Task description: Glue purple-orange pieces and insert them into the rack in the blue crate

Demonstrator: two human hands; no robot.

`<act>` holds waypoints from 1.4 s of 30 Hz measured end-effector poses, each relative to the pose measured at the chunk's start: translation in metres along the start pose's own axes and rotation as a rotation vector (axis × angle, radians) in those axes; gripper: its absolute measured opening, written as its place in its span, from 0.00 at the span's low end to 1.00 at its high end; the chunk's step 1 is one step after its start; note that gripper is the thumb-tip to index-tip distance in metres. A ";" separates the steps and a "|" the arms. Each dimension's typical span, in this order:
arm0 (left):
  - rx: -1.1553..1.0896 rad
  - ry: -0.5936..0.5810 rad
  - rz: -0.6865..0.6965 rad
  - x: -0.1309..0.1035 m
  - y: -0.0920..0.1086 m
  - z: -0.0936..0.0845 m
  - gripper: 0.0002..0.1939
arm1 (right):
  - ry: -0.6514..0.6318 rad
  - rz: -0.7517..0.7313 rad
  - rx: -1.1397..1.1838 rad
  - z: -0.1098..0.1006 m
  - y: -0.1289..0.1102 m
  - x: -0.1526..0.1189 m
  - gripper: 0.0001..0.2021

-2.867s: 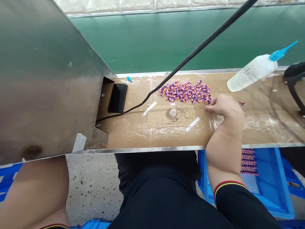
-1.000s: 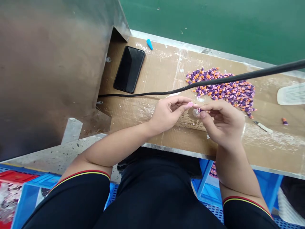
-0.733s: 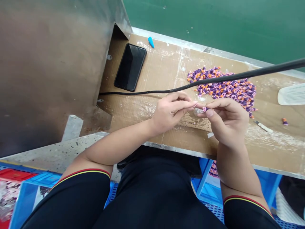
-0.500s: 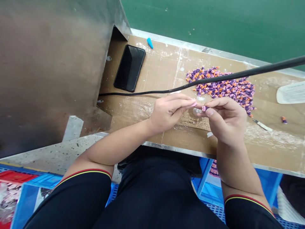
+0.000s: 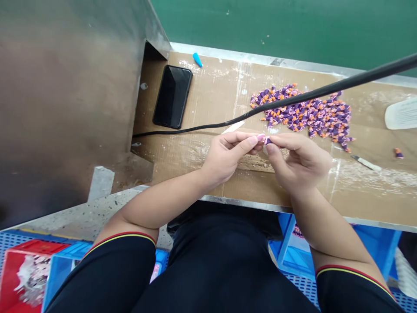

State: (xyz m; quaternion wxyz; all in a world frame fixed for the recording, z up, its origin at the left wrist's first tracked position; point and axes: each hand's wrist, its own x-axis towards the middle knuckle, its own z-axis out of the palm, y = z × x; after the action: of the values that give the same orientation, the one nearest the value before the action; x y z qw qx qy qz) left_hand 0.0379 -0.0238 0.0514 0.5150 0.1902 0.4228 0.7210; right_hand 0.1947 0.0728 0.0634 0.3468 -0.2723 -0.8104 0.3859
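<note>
My left hand (image 5: 224, 157) pinches a small pink piece (image 5: 260, 137) between thumb and fingertips. Right beside it, my right hand (image 5: 298, 161) holds a small purple and pink piece (image 5: 268, 141) between thumb and forefinger. The two pieces are very close; whether they touch is hard to tell. Beyond my right hand lies a pile of small purple, orange and pink pieces (image 5: 302, 114). A clear round thing (image 5: 265, 150) is partly hidden under my fingers.
A black cable (image 5: 234, 118) crosses above the cardboard-covered table (image 5: 254, 187). A phone (image 5: 172, 96) and a blue cone (image 5: 197, 59) lie at the left; a small knife (image 5: 366, 163), a single piece (image 5: 398, 153) and a white container (image 5: 402, 114) at the right. A metal box (image 5: 71, 104) stands left.
My hands have come closer together, my right hand moving left. The pink piece now sits between my left thumb and fingers, next to the purple one. The view has shifted slightly.
</note>
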 end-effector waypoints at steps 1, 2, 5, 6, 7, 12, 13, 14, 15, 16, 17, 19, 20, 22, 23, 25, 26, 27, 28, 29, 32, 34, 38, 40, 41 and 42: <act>0.011 0.005 -0.004 0.000 0.000 0.000 0.19 | -0.004 0.000 0.006 0.000 0.000 0.000 0.07; 0.023 0.008 -0.008 -0.001 0.000 0.001 0.20 | -0.005 0.000 0.003 0.000 -0.001 0.001 0.07; 0.050 0.010 0.001 -0.001 -0.001 0.000 0.21 | 0.003 0.008 -0.029 0.000 -0.005 0.003 0.07; 0.057 0.009 0.006 -0.001 -0.001 -0.001 0.20 | 0.010 0.006 -0.030 0.000 -0.006 0.004 0.07; 0.065 0.008 0.014 -0.001 -0.002 -0.001 0.20 | 0.017 0.000 -0.026 0.000 -0.007 0.004 0.08; 0.117 0.009 0.097 -0.004 -0.005 -0.003 0.18 | 0.042 -0.059 -0.095 0.004 -0.006 0.005 0.07; 0.141 0.001 0.128 -0.004 -0.005 -0.003 0.16 | 0.065 -0.093 -0.110 0.005 -0.005 0.005 0.07; 0.171 -0.011 0.165 -0.005 -0.004 -0.003 0.14 | 0.099 -0.141 -0.115 0.006 -0.003 0.005 0.05; 0.204 -0.027 0.208 -0.006 -0.003 -0.003 0.12 | 0.135 -0.196 -0.113 0.007 -0.002 0.006 0.04; 0.235 -0.043 0.253 -0.006 -0.003 -0.004 0.11 | 0.172 -0.254 -0.109 0.009 -0.001 0.006 0.02; 0.263 -0.055 0.295 -0.007 -0.002 -0.004 0.10 | 0.201 -0.306 -0.106 0.010 0.000 0.006 0.02; 0.313 -0.057 0.369 -0.007 -0.002 -0.006 0.08 | 0.216 -0.358 -0.110 0.011 0.000 0.007 0.05; 0.341 -0.051 0.397 -0.008 -0.002 -0.007 0.07 | 0.215 -0.368 -0.115 0.012 -0.001 0.007 0.06; 0.399 -0.040 0.440 -0.008 -0.003 -0.008 0.06 | 0.218 -0.378 -0.125 0.013 -0.002 0.007 0.06; 0.425 -0.039 0.462 -0.008 -0.004 -0.009 0.06 | 0.224 -0.387 -0.126 0.013 -0.002 0.007 0.07; 0.470 -0.037 0.513 -0.009 -0.005 -0.010 0.05 | 0.237 -0.409 -0.116 0.013 -0.003 0.006 0.08; 0.490 -0.037 0.548 -0.009 -0.006 -0.010 0.05 | 0.237 -0.413 -0.112 0.013 -0.003 0.006 0.09; 0.508 -0.036 0.587 -0.009 -0.007 -0.011 0.05 | 0.231 -0.412 -0.111 0.013 -0.003 0.006 0.09; 0.523 -0.037 0.625 -0.009 -0.007 -0.011 0.06 | 0.222 -0.406 -0.116 0.012 -0.003 0.005 0.09; 0.535 -0.039 0.659 -0.009 -0.007 -0.011 0.08 | 0.212 -0.397 -0.125 0.012 -0.002 0.005 0.08; 0.565 -0.055 0.723 -0.009 -0.006 -0.010 0.11 | 0.196 -0.389 -0.151 0.010 -0.003 0.005 0.05; 0.591 -0.051 0.750 -0.010 -0.005 -0.009 0.13 | 0.184 -0.393 -0.144 0.009 -0.004 0.005 0.05; 0.627 -0.044 0.788 -0.012 -0.005 -0.009 0.18 | 0.169 -0.400 -0.139 0.008 -0.005 0.005 0.07; 0.619 -0.061 0.776 -0.012 -0.007 -0.010 0.19 | 0.180 -0.409 -0.150 0.008 -0.005 0.005 0.08; 0.609 -0.070 0.760 -0.012 -0.008 -0.010 0.19 | 0.187 -0.418 -0.153 0.008 -0.005 0.006 0.09; 0.596 -0.077 0.742 -0.012 -0.009 -0.011 0.19 | 0.197 -0.433 -0.154 0.009 -0.005 0.006 0.10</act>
State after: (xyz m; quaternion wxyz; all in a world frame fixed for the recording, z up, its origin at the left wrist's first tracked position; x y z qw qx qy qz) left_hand 0.0400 -0.0378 0.0398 0.1612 0.4943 0.4953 0.6959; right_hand 0.1834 0.0705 0.0652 0.4769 -0.1541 -0.8391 0.2114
